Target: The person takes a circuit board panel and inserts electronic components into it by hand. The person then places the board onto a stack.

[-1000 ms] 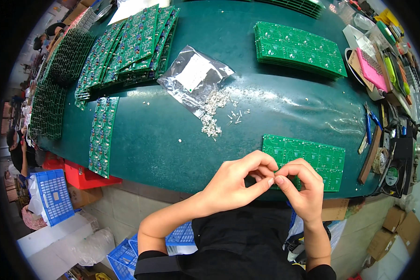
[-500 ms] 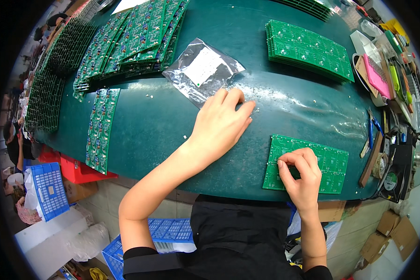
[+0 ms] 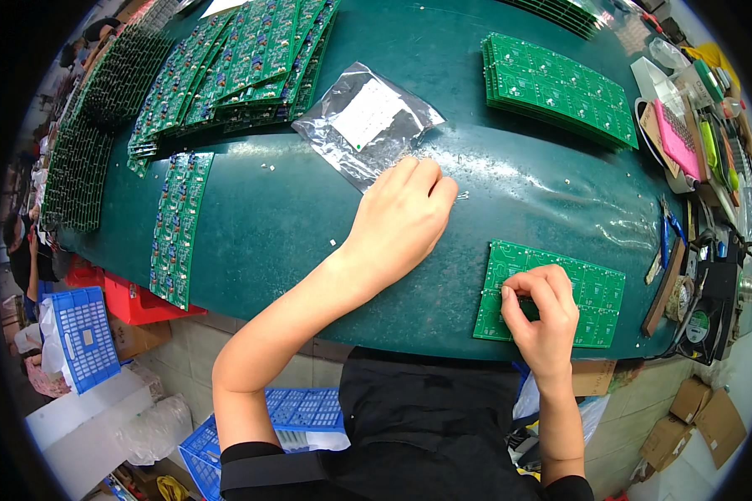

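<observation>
Resting palm-down with fingers loosely together, the left hand (image 3: pixel 401 221) is being laid over small loose parts (image 3: pixel 462 196) at the clear plastic bag's (image 3: pixel 363 121) five o'clock edge; whether anything is being gripped cannot be told. At four o'clock from it, the green circuit board (image 3: pixel 597 292) is being pressed by the right hand (image 3: pixel 543 313), thumb and forefinger pinched narrow on its left part.

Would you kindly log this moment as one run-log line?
left hand: on small loose parts by clear bag | right hand: fingertips pinched on green circuit board
</observation>
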Demonstrator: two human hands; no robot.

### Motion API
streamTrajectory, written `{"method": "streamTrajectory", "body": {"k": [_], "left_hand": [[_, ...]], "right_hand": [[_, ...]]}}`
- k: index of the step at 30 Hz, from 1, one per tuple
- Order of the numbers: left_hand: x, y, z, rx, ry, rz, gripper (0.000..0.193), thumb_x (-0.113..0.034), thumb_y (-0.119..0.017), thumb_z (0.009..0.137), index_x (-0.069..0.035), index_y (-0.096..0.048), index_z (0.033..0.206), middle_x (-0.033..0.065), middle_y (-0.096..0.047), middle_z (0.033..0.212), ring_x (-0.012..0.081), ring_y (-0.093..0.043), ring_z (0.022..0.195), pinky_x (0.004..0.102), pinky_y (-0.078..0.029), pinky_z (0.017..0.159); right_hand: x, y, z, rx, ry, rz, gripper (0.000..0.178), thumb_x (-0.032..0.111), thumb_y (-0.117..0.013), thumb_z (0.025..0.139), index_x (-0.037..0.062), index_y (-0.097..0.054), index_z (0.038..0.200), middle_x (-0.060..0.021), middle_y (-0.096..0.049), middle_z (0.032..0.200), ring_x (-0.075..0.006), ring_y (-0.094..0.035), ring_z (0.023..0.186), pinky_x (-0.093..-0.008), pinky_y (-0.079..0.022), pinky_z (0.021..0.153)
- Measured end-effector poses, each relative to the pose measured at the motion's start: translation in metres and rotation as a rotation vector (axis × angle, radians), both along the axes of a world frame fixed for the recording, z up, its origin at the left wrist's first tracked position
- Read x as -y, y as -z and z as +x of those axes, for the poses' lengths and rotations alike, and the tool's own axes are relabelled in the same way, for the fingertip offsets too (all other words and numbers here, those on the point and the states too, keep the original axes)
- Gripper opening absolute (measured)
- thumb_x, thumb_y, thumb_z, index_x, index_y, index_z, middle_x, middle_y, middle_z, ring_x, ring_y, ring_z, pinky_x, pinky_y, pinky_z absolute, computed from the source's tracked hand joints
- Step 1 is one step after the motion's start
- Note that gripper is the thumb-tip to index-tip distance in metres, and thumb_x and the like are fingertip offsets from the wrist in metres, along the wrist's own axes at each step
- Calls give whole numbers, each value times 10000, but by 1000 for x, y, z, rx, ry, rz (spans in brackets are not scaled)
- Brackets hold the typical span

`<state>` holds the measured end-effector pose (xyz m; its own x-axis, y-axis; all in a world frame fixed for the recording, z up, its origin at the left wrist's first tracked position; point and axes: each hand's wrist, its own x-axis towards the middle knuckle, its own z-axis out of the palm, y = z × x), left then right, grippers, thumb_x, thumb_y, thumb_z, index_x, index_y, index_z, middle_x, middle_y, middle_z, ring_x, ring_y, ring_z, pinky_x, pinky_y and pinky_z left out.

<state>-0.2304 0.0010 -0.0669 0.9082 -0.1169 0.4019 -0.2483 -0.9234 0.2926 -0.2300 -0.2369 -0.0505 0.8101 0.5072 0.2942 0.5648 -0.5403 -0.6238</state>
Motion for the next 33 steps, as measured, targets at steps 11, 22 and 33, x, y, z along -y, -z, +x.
{"method": "streamTrajectory", "body": {"k": [11, 22, 33], "left_hand": [[0, -3, 0, -16, -19, -62, 131, -33, -674, 776, -42, -591, 877, 99, -550, 892, 293, -568, 880, 400, -491, 788], [17, -6, 17, 14, 32, 49, 106, -12, -614, 810, -38, -619, 913, 99, -553, 918, 285, -564, 893, 388, -478, 798], [31, -12, 5, -23, 40, -227, 86, 11, -614, 875, -18, -584, 950, 107, -575, 948, 262, -586, 902, 355, -487, 816]], "right_hand": [[-6, -4, -2, 97, -76, -73, 211, -18, -753, 716, 59, -639, 876, -70, -583, 839, -262, -578, 802, -384, -434, 720], [6, -17, 1, -144, -49, 37, 146, -14, -723, 821, 12, -687, 959, -104, -641, 902, -267, -633, 836, -351, -506, 745], [20, -29, 11, -119, 31, 229, 157, -22, -696, 863, -5, -708, 1019, -120, -686, 941, -232, -662, 867, -316, -525, 767]]}}
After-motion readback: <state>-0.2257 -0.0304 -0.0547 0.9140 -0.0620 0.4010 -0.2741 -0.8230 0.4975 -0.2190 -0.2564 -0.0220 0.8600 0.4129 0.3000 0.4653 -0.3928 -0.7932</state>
